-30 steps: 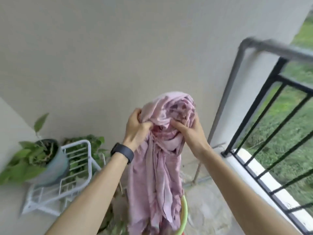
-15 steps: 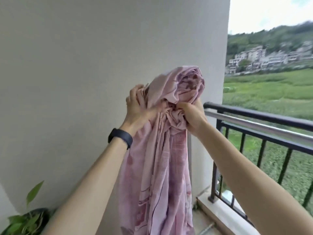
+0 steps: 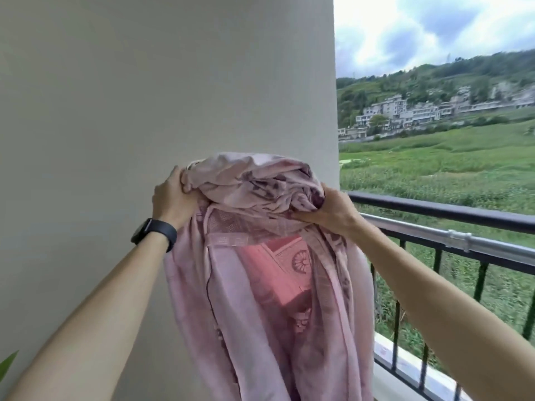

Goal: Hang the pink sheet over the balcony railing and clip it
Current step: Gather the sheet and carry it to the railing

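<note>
Head view: the left hand and right hand each grip one side of the bunched pink sheet, held up before the wall, beside the balcony railing and not yet over it. Risk: bunched folds may drape unevenly and slide off before clipping.

The pink sheet is thin, matt woven cloth (creased, light showing through). The balcony railing is black painted metal; the pipe beside it, bare glossy metal. The wall is smooth and matt.
</note>
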A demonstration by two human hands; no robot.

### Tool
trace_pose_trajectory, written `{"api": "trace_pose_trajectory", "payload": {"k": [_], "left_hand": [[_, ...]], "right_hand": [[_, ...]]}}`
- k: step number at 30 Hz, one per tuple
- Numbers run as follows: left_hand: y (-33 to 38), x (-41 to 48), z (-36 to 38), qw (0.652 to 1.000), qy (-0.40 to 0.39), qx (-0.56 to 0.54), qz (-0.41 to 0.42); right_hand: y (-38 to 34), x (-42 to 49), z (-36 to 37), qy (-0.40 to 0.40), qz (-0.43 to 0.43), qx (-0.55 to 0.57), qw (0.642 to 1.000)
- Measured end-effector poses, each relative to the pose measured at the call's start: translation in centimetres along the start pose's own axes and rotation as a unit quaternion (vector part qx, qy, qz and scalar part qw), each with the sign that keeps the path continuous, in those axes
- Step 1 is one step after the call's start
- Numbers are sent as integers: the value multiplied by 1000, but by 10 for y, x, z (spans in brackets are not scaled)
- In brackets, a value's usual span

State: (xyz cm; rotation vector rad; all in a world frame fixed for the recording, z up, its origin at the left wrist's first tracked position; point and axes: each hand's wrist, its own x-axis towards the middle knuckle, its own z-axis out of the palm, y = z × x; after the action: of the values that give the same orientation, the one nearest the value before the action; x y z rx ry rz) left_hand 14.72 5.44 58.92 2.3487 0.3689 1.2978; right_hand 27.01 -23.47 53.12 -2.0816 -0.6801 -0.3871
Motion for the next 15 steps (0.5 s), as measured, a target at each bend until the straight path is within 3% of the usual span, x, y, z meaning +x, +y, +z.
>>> {"api": "trace_pose_trajectory", "payload": {"k": [4, 8, 12, 15], "left_hand": [[19, -12, 18, 999, 2, -31, -24], [14, -3, 25, 977, 15, -163, -133], [33, -11, 26, 902, -58, -393, -169], [48, -23, 33, 842, -186, -462, -207]], "right_hand": [[19, -14, 4, 31, -8, -31, 999], [29, -46, 10, -41, -53, -161, 985], [40, -69, 35, -182, -4, -243, 953], [39, -69, 46, -181, 94, -119, 972]]}}
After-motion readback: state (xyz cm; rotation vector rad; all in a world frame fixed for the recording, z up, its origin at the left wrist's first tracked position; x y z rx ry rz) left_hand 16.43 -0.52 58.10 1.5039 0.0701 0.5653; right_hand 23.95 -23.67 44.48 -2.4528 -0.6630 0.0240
